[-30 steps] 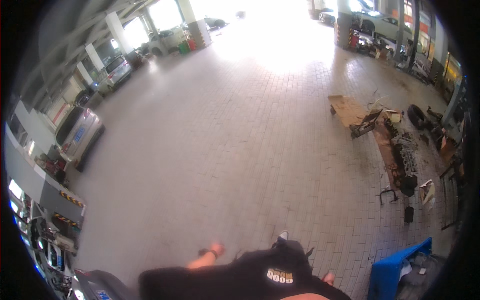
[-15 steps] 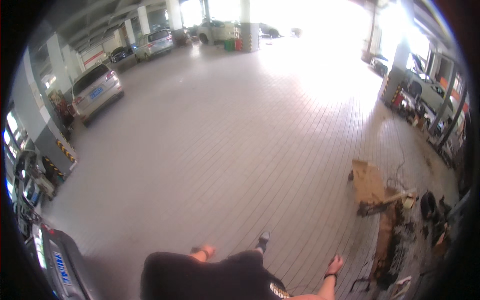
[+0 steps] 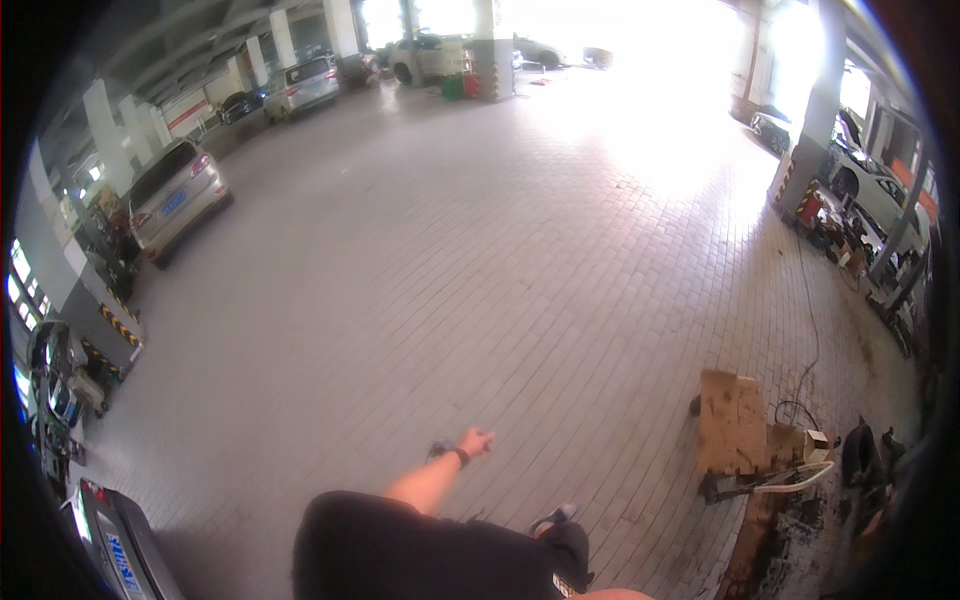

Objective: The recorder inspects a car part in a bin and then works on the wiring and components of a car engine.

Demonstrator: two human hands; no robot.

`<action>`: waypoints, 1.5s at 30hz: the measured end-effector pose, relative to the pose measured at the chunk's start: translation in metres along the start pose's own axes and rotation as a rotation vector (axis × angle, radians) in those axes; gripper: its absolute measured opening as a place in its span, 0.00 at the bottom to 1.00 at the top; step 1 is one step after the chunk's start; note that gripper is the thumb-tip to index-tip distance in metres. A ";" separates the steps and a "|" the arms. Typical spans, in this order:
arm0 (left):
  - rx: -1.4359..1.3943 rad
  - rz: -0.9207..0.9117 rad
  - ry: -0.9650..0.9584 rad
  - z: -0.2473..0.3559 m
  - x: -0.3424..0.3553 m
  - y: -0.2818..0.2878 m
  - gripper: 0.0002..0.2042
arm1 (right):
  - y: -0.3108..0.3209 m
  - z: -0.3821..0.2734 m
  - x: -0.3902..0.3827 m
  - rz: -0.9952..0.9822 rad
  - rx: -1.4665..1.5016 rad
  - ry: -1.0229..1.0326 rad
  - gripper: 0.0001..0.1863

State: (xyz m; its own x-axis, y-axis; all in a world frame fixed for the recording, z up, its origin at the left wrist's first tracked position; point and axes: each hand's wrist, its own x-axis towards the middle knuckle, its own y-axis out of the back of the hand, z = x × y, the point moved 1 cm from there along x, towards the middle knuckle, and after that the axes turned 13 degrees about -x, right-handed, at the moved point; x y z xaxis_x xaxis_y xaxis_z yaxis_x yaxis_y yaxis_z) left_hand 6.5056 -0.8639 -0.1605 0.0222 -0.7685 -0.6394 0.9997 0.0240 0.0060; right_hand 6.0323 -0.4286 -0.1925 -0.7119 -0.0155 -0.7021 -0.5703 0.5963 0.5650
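Observation:
My left hand [image 3: 475,441] reaches out over the paved floor at the lower middle, a dark watch or band at its wrist. Its fingers are loosely bent and slightly apart, with nothing clearly in them. A shoe [image 3: 555,516] shows below, beside my black clothing [image 3: 400,540]. My right hand is out of view; just some bare skin of that arm shows at the lower edge.
A cardboard-topped trolley [image 3: 725,430], a tyre [image 3: 860,460], greasy parts and a cable lie at right. Cars [image 3: 180,200] and striped pillars [image 3: 120,325] line the left. A raised white car [image 3: 880,195] is at right. A dark car [image 3: 120,540] sits lower left.
The view has swung right since a second ago, and the trolley appears lower as I move forward. My left arm has swung forward; my right hand has dropped out of view.

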 end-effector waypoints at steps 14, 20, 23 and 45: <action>0.114 0.477 0.264 0.025 0.167 -0.081 0.20 | -0.124 -0.506 0.236 -0.119 0.308 0.268 0.06; -0.088 0.505 0.216 0.108 0.263 -0.169 0.15 | -0.196 -0.800 0.255 -0.175 0.241 0.663 0.06; 0.020 0.523 0.221 0.137 0.322 -0.217 0.17 | -0.233 -0.881 0.272 -0.180 0.206 0.792 0.09; -0.044 0.357 0.040 0.635 0.804 -0.454 0.15 | -0.394 -1.097 0.380 -0.065 -0.081 0.055 0.09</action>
State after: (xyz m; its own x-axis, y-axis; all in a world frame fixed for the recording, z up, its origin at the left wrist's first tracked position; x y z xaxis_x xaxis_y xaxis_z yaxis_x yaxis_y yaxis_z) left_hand 6.0768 -1.8986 -0.1893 0.3685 -0.6809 -0.6329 0.9276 0.3145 0.2018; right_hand 5.5370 -1.5495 -0.2066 -0.6928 -0.0977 -0.7145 -0.6454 0.5260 0.5538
